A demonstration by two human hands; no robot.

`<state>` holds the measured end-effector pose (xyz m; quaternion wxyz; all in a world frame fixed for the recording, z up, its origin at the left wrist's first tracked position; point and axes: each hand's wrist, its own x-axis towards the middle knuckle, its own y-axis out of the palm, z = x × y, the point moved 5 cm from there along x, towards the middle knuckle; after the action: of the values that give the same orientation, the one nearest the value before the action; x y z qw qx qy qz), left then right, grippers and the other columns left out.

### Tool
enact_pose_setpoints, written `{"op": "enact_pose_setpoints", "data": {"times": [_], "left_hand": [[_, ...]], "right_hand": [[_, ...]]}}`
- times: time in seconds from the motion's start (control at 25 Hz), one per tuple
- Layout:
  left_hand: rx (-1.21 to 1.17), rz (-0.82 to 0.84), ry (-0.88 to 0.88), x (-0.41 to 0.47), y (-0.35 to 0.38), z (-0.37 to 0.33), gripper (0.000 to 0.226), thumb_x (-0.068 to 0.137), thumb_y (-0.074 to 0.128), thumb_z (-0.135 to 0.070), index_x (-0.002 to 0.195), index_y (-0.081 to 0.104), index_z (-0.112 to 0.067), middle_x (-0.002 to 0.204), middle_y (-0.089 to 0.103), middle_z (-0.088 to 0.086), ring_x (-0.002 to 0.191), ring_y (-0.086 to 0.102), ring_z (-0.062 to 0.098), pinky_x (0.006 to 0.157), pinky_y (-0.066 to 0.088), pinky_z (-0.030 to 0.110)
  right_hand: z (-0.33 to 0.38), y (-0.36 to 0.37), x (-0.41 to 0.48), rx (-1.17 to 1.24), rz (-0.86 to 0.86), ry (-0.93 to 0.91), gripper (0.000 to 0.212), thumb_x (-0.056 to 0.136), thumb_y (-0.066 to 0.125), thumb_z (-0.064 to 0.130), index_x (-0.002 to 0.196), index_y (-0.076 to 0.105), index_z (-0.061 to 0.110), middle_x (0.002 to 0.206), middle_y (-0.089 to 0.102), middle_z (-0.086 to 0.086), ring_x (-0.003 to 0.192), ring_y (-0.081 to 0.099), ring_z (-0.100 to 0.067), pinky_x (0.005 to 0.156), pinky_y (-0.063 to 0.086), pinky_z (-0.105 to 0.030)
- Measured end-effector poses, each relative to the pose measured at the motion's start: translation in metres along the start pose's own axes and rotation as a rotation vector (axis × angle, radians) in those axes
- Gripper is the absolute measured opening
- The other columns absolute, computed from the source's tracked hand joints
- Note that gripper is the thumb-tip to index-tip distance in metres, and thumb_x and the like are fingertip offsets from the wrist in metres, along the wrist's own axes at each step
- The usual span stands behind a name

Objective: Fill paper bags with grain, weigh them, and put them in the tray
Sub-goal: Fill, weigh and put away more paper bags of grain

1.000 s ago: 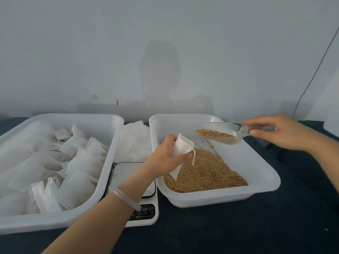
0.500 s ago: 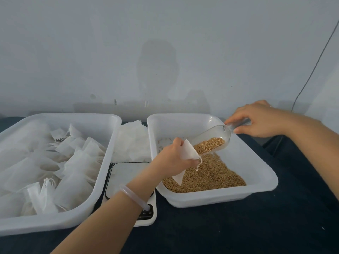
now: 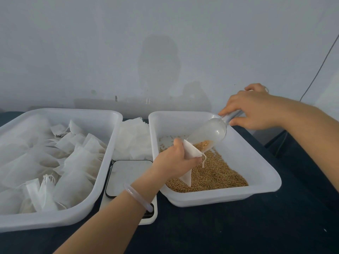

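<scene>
My left hand (image 3: 173, 161) grips a small white paper bag (image 3: 190, 153) by its mouth, held over the grain tray (image 3: 256, 158). My right hand (image 3: 251, 109) holds the handle of a clear plastic scoop (image 3: 211, 132), tilted steeply down so its lip meets the bag's opening. Golden grain (image 3: 204, 144) sits at the scoop's lower end and slides toward the bag. Loose grain (image 3: 218, 175) covers the near part of the tray's floor. A drawstring hangs from the bag.
A large white tray (image 3: 88, 209) on the left holds several filled bags (image 3: 73, 162). A white scale (image 3: 128, 176) sits between the trays, with a stack of empty bags (image 3: 134, 138) behind it. Dark cloth covers the table. A wall stands close behind.
The scoop went from level and apart from the bag to tipped steeply into its mouth. My right hand rose and moved left. The grain slid to the scoop's lip.
</scene>
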<state>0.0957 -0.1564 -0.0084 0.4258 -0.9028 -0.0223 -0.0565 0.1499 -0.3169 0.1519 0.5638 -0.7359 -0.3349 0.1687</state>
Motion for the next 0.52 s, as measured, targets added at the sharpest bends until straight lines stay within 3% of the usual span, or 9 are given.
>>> {"op": "enact_pose_setpoints", "data": {"times": [0.24, 0.4, 0.52], "left_hand": [[0.027, -0.001, -0.018, 0.000, 0.001, 0.000, 0.050, 0.083, 0.050, -0.059, 0.102, 0.025, -0.019, 0.090, 0.049, -0.002, 0.081, 0.053, 0.025, 0.066, 0.037, 0.033], [-0.034, -0.044, 0.048, 0.000, -0.002, 0.000, 0.024, 0.094, 0.043, -0.036, 0.095, 0.032, -0.014, 0.075, 0.050, -0.003, 0.067, 0.052, 0.020, 0.055, 0.036, 0.032], [-0.249, -0.042, 0.061, -0.001, -0.010, 0.002, 0.015, 0.097, 0.041, -0.029, 0.090, 0.036, -0.016, 0.073, 0.046, -0.004, 0.061, 0.045, 0.014, 0.053, 0.036, 0.029]], "right_hand": [[0.003, -0.003, -0.001, 0.019, 0.004, 0.012, 0.031, 0.088, 0.059, 0.033, 0.118, 0.058, 0.042, 0.113, 0.056, 0.018, 0.112, 0.046, -0.007, 0.107, 0.003, -0.030], [-0.025, 0.018, -0.017, 0.204, 0.121, 0.182, 0.029, 0.086, 0.063, 0.034, 0.114, 0.060, 0.041, 0.116, 0.059, 0.018, 0.114, 0.052, -0.006, 0.107, 0.024, -0.032], [-0.037, 0.053, -0.033, 0.223, 0.213, 0.325, 0.033, 0.087, 0.061, 0.031, 0.120, 0.059, 0.032, 0.125, 0.060, 0.009, 0.116, 0.053, -0.012, 0.103, 0.037, -0.034]]}}
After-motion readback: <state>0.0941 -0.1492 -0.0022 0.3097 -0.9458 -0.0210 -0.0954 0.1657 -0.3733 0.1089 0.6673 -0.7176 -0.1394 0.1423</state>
